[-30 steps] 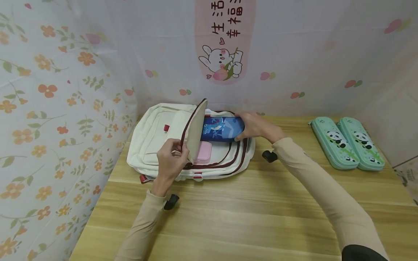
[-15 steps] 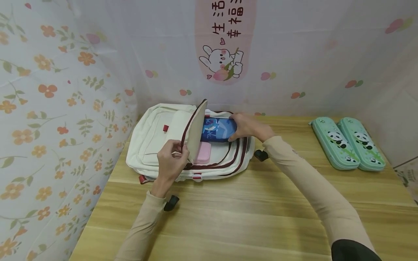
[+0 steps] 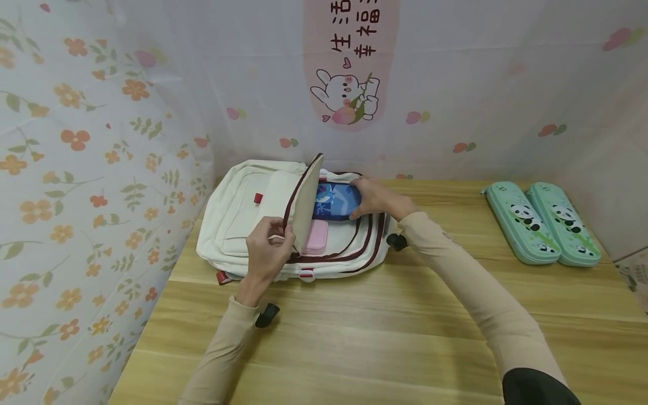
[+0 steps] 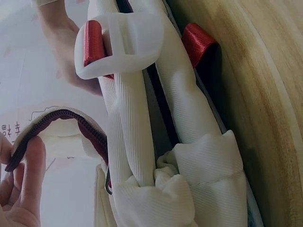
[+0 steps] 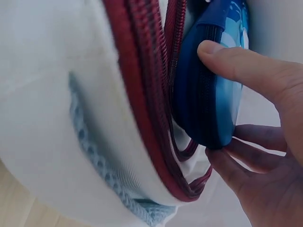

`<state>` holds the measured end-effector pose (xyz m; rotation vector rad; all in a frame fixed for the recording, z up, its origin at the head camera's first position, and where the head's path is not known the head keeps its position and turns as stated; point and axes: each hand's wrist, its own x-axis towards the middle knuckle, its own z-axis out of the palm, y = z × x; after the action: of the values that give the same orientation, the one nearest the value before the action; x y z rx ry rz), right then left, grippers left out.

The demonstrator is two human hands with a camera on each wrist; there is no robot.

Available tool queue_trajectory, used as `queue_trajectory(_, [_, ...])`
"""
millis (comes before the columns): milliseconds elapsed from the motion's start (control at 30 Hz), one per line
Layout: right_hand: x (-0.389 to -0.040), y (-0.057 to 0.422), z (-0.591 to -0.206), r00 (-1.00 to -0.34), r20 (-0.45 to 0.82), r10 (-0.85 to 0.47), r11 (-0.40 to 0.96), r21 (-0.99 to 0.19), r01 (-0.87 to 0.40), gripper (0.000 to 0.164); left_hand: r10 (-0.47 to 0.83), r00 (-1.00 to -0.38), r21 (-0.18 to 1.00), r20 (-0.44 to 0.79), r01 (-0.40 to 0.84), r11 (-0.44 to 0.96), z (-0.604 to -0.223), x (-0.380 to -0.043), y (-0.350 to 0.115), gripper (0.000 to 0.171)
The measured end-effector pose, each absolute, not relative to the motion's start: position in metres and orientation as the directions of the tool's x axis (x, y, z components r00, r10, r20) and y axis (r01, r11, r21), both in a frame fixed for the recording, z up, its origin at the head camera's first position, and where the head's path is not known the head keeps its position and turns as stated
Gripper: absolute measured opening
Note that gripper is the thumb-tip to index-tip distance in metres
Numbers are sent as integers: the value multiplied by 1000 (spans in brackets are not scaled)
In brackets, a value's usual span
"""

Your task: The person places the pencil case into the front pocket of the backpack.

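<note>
A white backpack point(image 3: 238, 208) with dark red zippers lies on the wooden table, its front pocket unzipped. My left hand point(image 3: 270, 247) pinches the zippered edge of the pocket flap point(image 3: 304, 205) and holds it raised; the left wrist view shows thumb and fingers on that zipper edge point(image 4: 52, 116). With my right hand point(image 3: 377, 198) I grip the end of a blue zippered pencil case point(image 3: 336, 201) with a cartoon print. Its other end goes in behind the flap. In the right wrist view my thumb lies on the case's zipper side point(image 5: 208, 94). A pink box point(image 3: 316, 236) sits inside the pocket, partly covered by the flap.
Two mint-green panda pencil cases point(image 3: 523, 222) lie side by side at the table's right. A printed cloth point(image 3: 253, 84) hangs behind the backpack, and a floral one is on the left. A white buckle point(image 4: 142, 45) sits on the backpack's side.
My right hand has moved left, sliding the blue pencil case farther behind the flap, so less of it shows. My left hand and the flap have stayed nearly still.
</note>
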<state>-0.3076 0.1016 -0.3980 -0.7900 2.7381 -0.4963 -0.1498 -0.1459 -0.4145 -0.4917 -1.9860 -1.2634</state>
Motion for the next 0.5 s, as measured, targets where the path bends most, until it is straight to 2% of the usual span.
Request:
queue_trajectory(233, [-310, 90, -403, -816, -159, -556, 806, -340, -484, 94, -53, -685, 635, 727, 640, 433, -412, -146, -146, 12])
queue_trajectory(500, [-312, 80, -410, -822, -146, -550, 805, -356, -475, 90, -50, -679, 632, 733, 651, 420, -410, -147, -145, 14])
